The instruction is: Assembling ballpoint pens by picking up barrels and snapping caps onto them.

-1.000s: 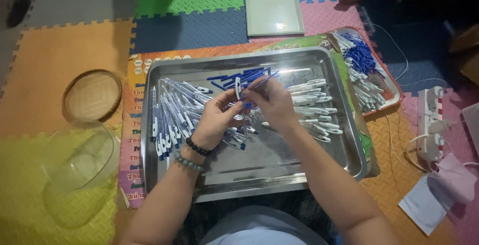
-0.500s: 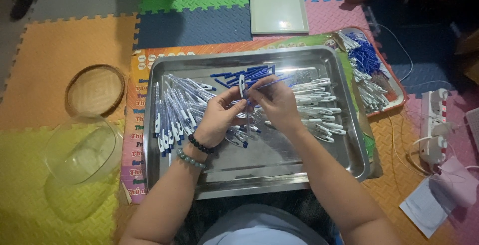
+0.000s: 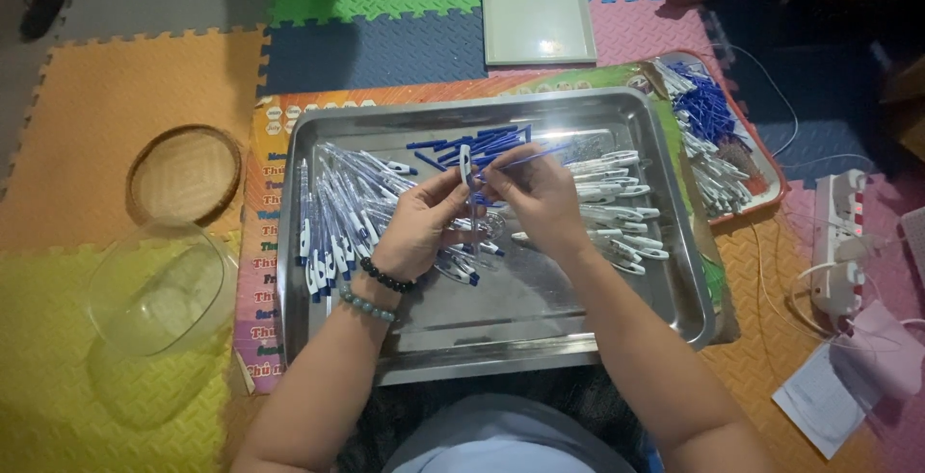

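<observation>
A white pen barrel [image 3: 466, 167] is being pinched upright in the left hand [image 3: 421, 225] over the steel tray [image 3: 540, 328] while the right hand [image 3: 536, 194] is gripping a thin blue refill [image 3: 528, 157], seemingly mid-insertion, needing careful alignment.

The floor [image 3: 125, 78] is covered with interlocking foam mats in orange, yellow, green, blue, pink and grey. At the left of the frame a round woven basket [image 3: 185, 173] lies on the orange mat, and just below it a clear plastic container [image 3: 162, 288] lies on the yellow mat. At top centre a pale rectangular tray [image 3: 536, 9] rests across the green, blue and pink mats. At the right edge a white power strip [image 3: 836, 242] lies with thin white cables [image 3: 771, 271] running from it. Below the strip, in the lower right corner, sit a sheet of white paper [image 3: 819, 401] and a pink cloth [image 3: 882, 348].
</observation>
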